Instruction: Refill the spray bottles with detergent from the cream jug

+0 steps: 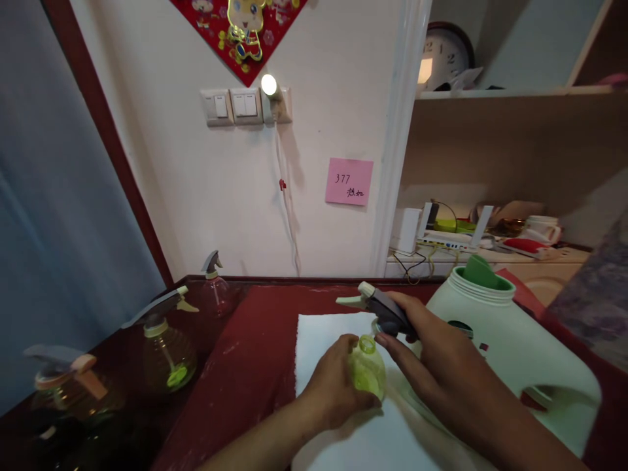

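My left hand [338, 386] is wrapped round a small yellow-green spray bottle [367, 373] with its neck uncovered, above the white paper [314, 333]. Its thumb and fingers press on both sides of the bottle. Just right of the neck, my right hand [432, 353] grips a dark grey spray head [390, 311] with a pale nozzle and trigger. The head is off the bottle and tilted; whether its dip tube is inside the neck I cannot tell. A large pale green jug [534, 366] stands close behind my right hand, with a green piece in its mouth.
On the left of the dark red table [235, 366] stand an amber spray bottle [169, 353], a pink spray bottle [216, 294] and an orange-headed spray bottle [73, 386]. A cable [284, 196] hangs down the wall. A shelf with a router [449, 239] is at the right.
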Demonstrator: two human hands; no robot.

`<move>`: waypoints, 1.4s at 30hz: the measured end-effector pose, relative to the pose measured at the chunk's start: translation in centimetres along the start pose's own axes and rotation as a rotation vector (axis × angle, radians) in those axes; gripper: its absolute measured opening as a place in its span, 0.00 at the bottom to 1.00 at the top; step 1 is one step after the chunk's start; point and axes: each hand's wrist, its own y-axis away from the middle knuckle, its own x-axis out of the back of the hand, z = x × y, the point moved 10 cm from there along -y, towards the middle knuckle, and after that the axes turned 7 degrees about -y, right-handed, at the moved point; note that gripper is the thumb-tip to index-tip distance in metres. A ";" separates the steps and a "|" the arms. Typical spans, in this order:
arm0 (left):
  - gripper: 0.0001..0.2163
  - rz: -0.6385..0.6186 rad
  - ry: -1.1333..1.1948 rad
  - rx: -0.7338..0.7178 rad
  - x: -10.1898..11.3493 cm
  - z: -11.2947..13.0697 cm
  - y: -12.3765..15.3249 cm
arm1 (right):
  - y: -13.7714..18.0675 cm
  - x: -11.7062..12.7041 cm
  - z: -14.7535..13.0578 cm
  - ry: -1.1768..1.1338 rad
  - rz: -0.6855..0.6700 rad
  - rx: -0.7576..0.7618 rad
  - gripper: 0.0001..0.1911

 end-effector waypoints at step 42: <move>0.38 0.111 -0.217 -0.067 3.1 0.9 6.9 | 3.2 -7.1 1.9 -0.135 -0.331 -0.073 0.18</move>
